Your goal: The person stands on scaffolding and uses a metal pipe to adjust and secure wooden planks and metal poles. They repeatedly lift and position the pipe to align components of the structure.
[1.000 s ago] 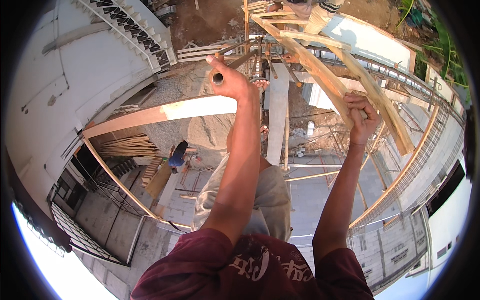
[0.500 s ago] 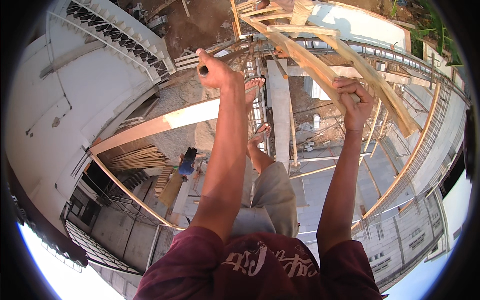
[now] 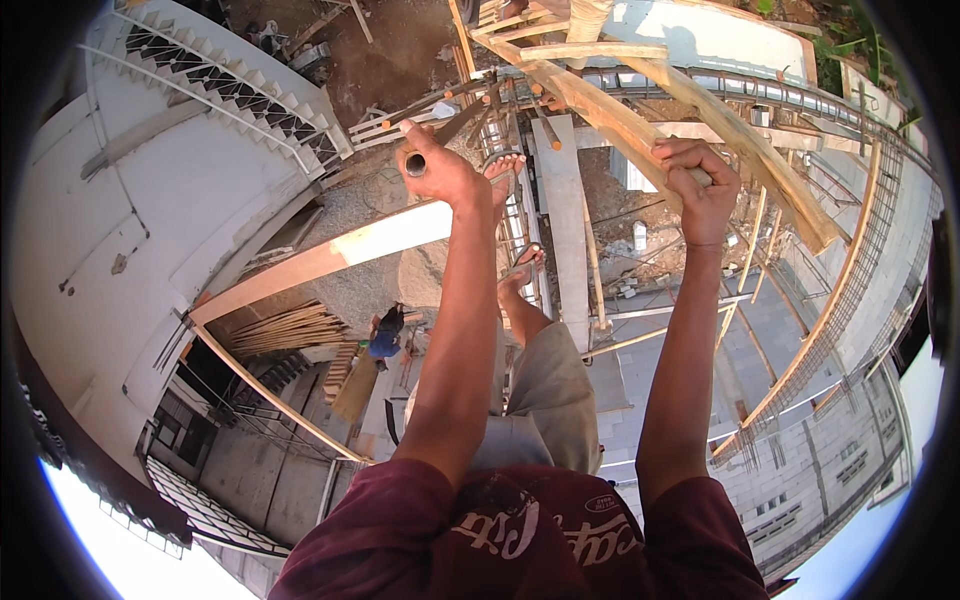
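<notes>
My left hand [image 3: 438,172] is closed round a hollow, tubular handle with its round open end facing me. A dark, flat, machete-like blade [image 3: 462,122] extends from the far side of that fist. To the right, my right hand [image 3: 700,185] grips the near end of a long wooden beam [image 3: 610,115], fingers wrapped over it. The beam slants away to the upper left. A second, rough-edged timber [image 3: 745,150] runs beside it on the right, apart from my fingers. A short batten [image 3: 595,50] lies across both timbers at their far part.
My sandalled feet [image 3: 522,262] stand on a narrow rebar frame high above the ground. A grey plank [image 3: 562,210] runs beside them. A pale board [image 3: 330,255] spans the left side. Far below, a person in blue [image 3: 385,335] is near stacked wood [image 3: 290,330]. Curved rebar [image 3: 820,340] edges the right.
My left hand has shifted slightly down and right with the blade. The right hand keeps its grip on the beam, a little higher and further left. The person below appears slightly further right.
</notes>
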Demonstrator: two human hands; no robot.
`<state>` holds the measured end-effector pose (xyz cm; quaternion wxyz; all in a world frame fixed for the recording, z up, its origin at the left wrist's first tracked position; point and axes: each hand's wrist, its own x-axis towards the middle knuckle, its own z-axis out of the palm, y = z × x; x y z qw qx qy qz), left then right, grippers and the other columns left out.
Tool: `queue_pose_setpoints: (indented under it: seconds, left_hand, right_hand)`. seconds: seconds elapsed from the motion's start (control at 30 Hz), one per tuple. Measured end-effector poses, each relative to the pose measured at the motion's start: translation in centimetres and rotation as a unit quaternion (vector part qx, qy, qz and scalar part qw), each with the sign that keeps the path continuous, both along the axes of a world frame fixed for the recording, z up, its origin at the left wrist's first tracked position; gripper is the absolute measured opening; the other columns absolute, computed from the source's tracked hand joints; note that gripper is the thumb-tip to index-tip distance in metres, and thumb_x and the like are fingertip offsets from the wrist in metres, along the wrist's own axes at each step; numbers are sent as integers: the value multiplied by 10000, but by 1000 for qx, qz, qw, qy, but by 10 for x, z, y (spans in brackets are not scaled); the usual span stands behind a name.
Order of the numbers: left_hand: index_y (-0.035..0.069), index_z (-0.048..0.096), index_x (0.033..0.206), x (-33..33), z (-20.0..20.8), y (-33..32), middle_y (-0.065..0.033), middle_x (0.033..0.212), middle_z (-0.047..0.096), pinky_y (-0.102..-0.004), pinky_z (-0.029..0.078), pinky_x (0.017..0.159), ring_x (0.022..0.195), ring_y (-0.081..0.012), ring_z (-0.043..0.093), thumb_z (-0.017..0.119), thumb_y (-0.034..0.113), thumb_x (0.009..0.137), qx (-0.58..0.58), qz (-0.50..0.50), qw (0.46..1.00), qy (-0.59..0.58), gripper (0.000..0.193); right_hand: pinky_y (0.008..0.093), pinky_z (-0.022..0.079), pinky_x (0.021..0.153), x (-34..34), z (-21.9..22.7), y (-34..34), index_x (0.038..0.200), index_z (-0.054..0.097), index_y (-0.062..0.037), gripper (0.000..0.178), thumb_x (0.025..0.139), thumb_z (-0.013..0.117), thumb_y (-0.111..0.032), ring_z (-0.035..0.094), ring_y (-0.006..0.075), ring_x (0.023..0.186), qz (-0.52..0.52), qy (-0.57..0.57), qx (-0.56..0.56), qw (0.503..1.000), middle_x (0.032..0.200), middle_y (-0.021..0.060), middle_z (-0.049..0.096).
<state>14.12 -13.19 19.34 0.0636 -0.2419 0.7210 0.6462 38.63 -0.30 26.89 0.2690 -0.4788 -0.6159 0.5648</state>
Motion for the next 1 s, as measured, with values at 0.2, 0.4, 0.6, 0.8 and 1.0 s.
queue_pose_setpoints:
  seconds: [0.2,0.4,0.6,0.8,1.0]
  left_hand:
    - [18,658,1092,-2,3,1,-100,1041,656,-403,498,884,948,-219,614,728,381,977,26,6,1000,-15,386]
    - [11,632,1033,9,-7,-2,-111,1042,659,-400,481,874,945,-221,605,726,386,978,5,32,999,-27,390]
    - [30,650,1092,-5,-14,-3,-91,1035,648,-401,489,884,991,-214,592,714,377,987,4,20,999,-38,369]
    - [42,650,1139,-31,-20,4,-66,1014,643,-411,511,887,979,-196,596,725,312,980,31,30,998,-56,322]
    - [58,649,1105,-38,-31,-11,-55,998,649,-443,550,847,978,-194,610,755,287,951,55,16,996,-62,296]
  right_hand:
    - [337,507,933,-1,1,0,772,680,35,96,736,596,66,682,194,968,4,6,7,1000,932,104,751]
    - [336,507,933,3,-3,2,768,678,33,101,734,590,71,682,200,964,8,1,11,1000,929,102,749]
    - [340,509,937,4,-3,0,769,677,33,107,732,588,79,684,206,963,7,1,13,1000,928,105,748]
    - [343,510,940,0,-1,-1,769,674,32,104,733,590,82,689,215,975,8,5,10,1000,926,106,747]
    - [348,513,936,2,-1,2,759,668,26,94,744,594,82,690,218,981,9,5,15,1000,931,107,747]
